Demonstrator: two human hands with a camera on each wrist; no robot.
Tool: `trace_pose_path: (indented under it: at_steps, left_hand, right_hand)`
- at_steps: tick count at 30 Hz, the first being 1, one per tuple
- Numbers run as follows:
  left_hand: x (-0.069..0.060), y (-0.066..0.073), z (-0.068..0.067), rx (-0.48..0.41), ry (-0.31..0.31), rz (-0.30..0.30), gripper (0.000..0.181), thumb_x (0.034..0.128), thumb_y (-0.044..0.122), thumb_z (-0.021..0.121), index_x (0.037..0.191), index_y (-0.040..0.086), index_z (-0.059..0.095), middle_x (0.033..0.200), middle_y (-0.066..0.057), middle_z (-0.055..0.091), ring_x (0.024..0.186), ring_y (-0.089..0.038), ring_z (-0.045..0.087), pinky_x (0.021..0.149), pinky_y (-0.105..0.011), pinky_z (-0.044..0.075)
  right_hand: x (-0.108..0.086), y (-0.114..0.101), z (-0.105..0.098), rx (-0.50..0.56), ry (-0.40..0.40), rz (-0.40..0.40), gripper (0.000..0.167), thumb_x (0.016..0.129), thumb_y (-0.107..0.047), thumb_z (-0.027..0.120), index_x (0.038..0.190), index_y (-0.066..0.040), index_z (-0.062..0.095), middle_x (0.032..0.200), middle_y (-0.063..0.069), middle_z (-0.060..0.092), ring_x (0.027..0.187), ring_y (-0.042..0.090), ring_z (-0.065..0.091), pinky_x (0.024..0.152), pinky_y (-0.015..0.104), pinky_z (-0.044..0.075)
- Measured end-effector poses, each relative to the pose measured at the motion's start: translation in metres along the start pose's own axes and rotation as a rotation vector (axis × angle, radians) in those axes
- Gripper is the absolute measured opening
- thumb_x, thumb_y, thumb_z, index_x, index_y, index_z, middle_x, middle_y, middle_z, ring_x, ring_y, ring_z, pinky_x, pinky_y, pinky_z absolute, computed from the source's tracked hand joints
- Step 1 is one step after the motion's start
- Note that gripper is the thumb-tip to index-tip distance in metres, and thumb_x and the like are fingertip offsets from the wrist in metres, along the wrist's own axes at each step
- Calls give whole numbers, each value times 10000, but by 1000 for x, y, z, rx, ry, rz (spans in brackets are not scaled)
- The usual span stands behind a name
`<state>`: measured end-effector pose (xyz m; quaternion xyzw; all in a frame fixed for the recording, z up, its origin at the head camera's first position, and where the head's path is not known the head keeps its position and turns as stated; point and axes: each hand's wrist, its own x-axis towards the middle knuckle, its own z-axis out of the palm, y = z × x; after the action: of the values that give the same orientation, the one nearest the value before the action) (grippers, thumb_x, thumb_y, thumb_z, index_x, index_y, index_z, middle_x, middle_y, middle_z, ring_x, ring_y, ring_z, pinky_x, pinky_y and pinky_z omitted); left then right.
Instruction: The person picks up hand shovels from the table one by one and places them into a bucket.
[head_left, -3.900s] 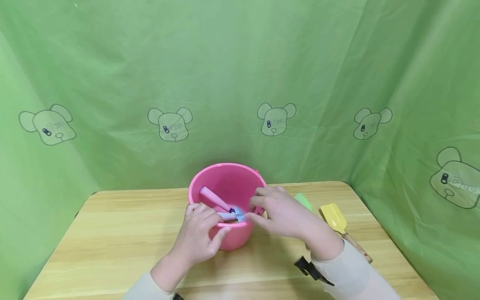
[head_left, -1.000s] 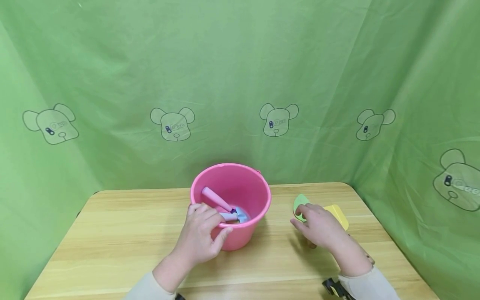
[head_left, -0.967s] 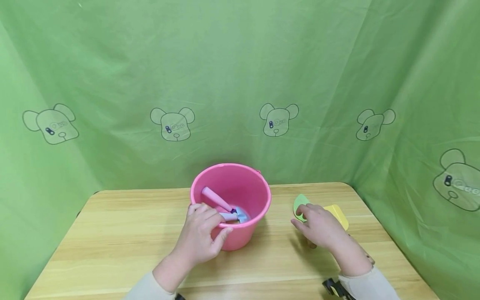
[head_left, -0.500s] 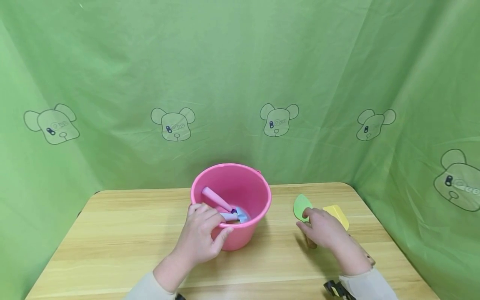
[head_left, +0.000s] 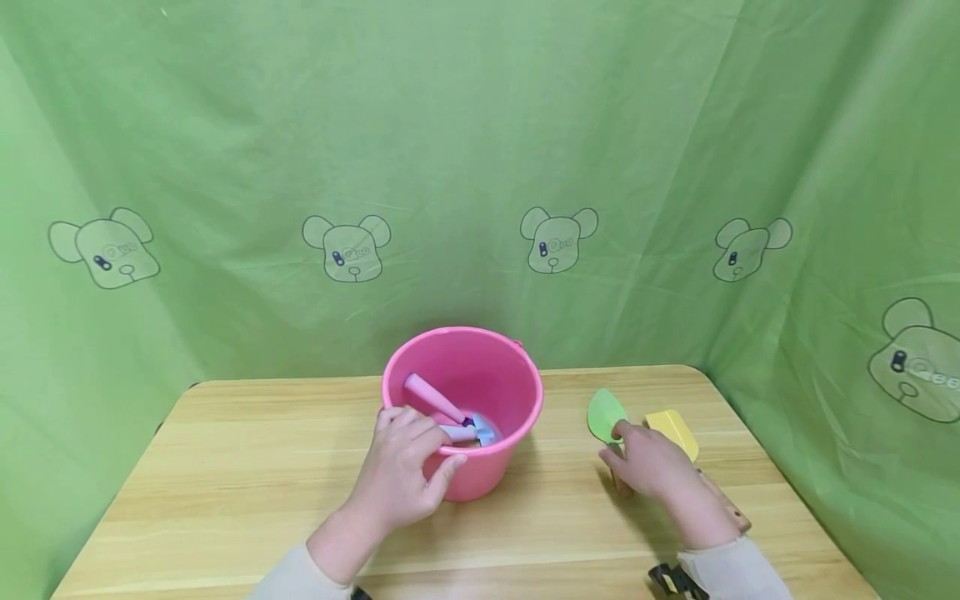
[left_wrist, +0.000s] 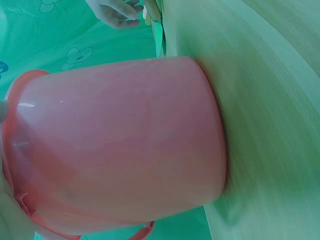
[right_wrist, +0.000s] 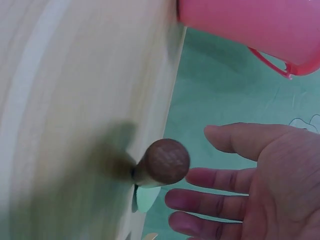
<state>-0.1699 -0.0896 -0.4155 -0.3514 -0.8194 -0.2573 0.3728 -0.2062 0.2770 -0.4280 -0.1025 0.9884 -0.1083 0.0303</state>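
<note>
My left hand (head_left: 401,467) grips the near left rim of a pink bucket (head_left: 487,371), fingers over the edge and thumb outside. A pink-handled tool (head_left: 433,397) and a light blue tool (head_left: 483,430) lie within; their lower parts are partly hidden. My right hand (head_left: 652,462) hovers by a small green-bladed trowel (head_left: 603,410) on the table. In the right wrist view the fingers (right_wrist: 210,202) are extended beside the round end of its wooden handle (right_wrist: 167,161), holding nothing. The left wrist view shows mostly the bucket's outer wall (left_wrist: 115,145).
A yellow-bladed shovel (head_left: 673,432) lies right of the green trowel, its wooden handle (head_left: 723,500) partly behind my right forearm. The wooden table (head_left: 247,483) ends at a green curtain (head_left: 450,150) with bear-head prints. A thin bucket handle (right_wrist: 267,60) hangs at the bucket's side.
My right hand has left the bucket and moved right to the green trowel. Over the last second it shifted slightly further right, uncovering more of the green blade. My left hand stays on the rim.
</note>
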Motion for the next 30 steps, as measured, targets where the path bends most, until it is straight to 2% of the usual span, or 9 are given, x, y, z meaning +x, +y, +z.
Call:
trace_pose_path:
  at_steps: [3,8,13,16,22,30]
  left_hand:
    - [0,0,0,1,-1,-1,198,931,377,609,963,210,709,964,102,707,865,-132,585,874,-404,359]
    - [0,0,-1,11,2,1,218,951,389,589,980,214,715,959,113,705,870,-128,588,874,-406,359]
    - [0,1,-1,10,-8,-5,233,955,402,581,965,208,709,953,107,705,884,-137,592,881,-407,358]
    - [0,1,-1,9,-9,-5,232,953,401,583,958,205,706,961,106,705,879,-136,592,880,-405,360]
    - [0,1,-1,8,-6,-6,231,957,403,580,966,209,706,960,91,711,876,-130,585,881,-405,357]
    - [-1,0,0,6,-9,-6,225,954,402,587,970,211,706,977,101,707,877,-128,583,881,-401,356]
  right_hand:
    - [0,2,3,11,-24,25,422,978,-319,587,1182,50,558,606,-55,555,677,171,566,686,460,511]
    - [1,5,7,32,-60,61,506,988,-332,561,1272,83,505,703,2,567,653,177,547,632,427,496]
    - [-1,5,11,45,-85,92,535,997,-347,552,1284,98,477,708,21,555,658,188,556,622,428,495]
    - [-2,5,14,51,-89,108,495,1010,-341,526,1251,89,480,690,22,536,652,195,547,607,417,480]
    - [-1,7,20,45,-85,111,345,996,-326,545,1042,10,482,713,64,499,646,216,509,580,393,444]
    - [0,8,22,8,-101,116,379,960,-348,597,977,5,457,757,97,509,706,256,564,641,471,490]
